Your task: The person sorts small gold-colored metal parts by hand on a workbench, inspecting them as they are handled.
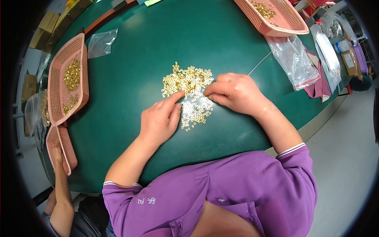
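Centrally on the green table (158, 47) lies a loose heap of small shiny gold rings (189, 93). Left hand (160, 120) rests palm-down at the heap's near edge, forefinger stretched onto it, fingers apart. Right hand (233, 93) pinches its fingers together on the rings. Pink mesh baskets (67, 79) sit well left; clear bags (294, 61) lie right.
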`<state>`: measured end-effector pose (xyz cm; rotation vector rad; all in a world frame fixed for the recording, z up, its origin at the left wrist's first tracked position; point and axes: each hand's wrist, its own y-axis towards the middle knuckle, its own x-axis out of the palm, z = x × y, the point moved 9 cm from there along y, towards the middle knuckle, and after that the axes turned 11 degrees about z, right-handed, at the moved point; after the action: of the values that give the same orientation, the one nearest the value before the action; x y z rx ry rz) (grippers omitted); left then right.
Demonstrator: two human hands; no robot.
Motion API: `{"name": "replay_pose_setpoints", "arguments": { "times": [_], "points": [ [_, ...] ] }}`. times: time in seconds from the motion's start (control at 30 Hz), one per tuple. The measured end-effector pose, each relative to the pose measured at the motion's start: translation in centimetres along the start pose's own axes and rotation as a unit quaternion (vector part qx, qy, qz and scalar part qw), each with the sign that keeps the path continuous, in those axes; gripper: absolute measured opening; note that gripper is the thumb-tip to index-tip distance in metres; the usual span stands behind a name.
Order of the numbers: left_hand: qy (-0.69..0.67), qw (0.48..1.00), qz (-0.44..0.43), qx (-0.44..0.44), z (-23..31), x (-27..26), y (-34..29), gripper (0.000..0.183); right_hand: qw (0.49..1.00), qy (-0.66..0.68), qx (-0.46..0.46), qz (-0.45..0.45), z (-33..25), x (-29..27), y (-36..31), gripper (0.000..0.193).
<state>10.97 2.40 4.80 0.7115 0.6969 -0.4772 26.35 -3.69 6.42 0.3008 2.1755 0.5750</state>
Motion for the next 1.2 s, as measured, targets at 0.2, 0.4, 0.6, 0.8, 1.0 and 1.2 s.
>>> {"name": "replay_pose_setpoints", "arguments": {
  "times": [0.2, 0.4, 0.6, 0.8, 1.0, 1.2],
  "points": [
    [0.024, 0.998, -0.011, 0.055, 1.1, 0.1, 0.2, 0.035, 0.999, -0.016, -0.024, -0.024, -0.8, 0.9, 0.0, 0.009],
    [0.061, 0.994, -0.032, 0.084, 1.2, 0.3, -0.1, 0.034, 0.999, -0.026, -0.029, -0.034, -0.9, 1.0, -0.1, 0.011],
    [0.014, 0.998, 0.007, 0.063, 1.0, -0.1, 0.1, 0.025, 0.999, -0.007, -0.015, -0.033, -0.8, 0.9, 0.0, 0.008],
    [-0.015, 1.0, -0.008, -0.002, -0.2, 0.0, 0.1, 0.016, 0.784, 0.47, 0.402, -0.053, 3.5, 2.3, -1.6, 0.006],
    [0.002, 0.999, -0.043, 0.012, 0.1, 0.4, 0.2, 0.015, 0.587, 0.705, 0.396, -0.05, 3.2, 2.7, -1.6, 0.018],
    [-0.018, 1.0, -0.014, -0.013, -0.3, 0.2, 0.3, 0.009, 0.976, 0.076, 0.204, -0.017, 3.1, -0.5, -0.4, 0.009]
  ]
}}
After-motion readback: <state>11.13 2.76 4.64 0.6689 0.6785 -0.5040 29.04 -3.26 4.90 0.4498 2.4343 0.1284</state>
